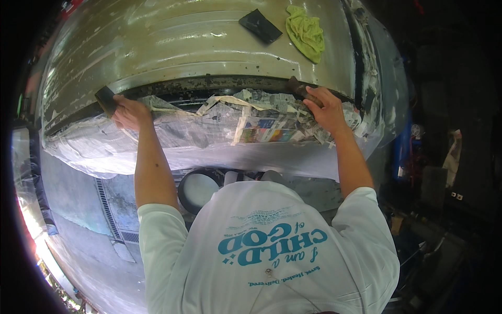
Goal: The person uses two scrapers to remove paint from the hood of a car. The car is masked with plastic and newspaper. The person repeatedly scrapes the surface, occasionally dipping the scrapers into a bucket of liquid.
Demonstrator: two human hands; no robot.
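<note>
In front of me is a wet, tan vehicle panel (172, 49) with a dark, chipped edge strip (209, 83). My left hand (130, 112) is closed on a dark rectangular pad (106, 100), which rests at the left end of this strip. Toward the right end, my right hand (327, 108) grips a folded brown sheet (297, 88) that looks like sandpaper, touching the edge. Taped newspaper (183, 128) runs along the near side of the strip, crumpled and torn at the top.
A black flat pad (260, 26) and a lime-green cloth (305, 34) lie on the panel. Clear plastic sheeting (230, 157) hangs below the newspaper. A bucket with whitish contents (198, 189) stands on the floor at my feet, and a floor grate (107, 209) lies left.
</note>
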